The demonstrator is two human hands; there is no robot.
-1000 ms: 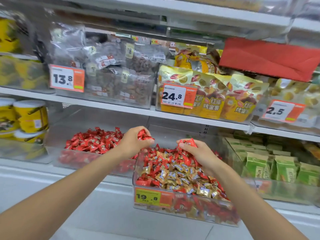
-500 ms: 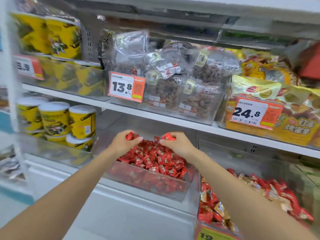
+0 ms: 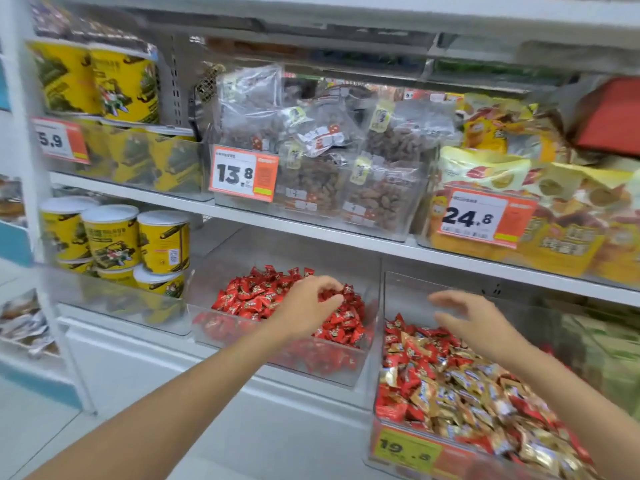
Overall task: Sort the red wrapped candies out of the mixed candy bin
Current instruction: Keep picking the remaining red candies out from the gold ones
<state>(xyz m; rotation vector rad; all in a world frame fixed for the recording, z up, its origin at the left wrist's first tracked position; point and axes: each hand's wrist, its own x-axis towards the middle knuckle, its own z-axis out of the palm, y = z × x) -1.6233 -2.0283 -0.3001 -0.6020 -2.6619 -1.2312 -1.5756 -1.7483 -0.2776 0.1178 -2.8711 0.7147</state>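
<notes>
Yellow cylindrical tubs with white lids (image 3: 114, 237) stand stacked at the left of the lower white shelf (image 3: 145, 344). Just beside them sits a clear plastic bin (image 3: 346, 370) heaped with red wrapped candies (image 3: 256, 296). The left hand (image 3: 308, 306) lies over that heap, fingers curled down among the wrappers; whether it pinches one I cannot tell. Next on the right is the clear mixed candy bin (image 3: 408, 292), filled with red and gold wrapped candies (image 3: 450, 386), with an orange-and-yellow price tag (image 3: 405, 448) on its front. The right hand (image 3: 474, 320) hovers above its rear part, fingers spread and relaxed, holding nothing.
</notes>
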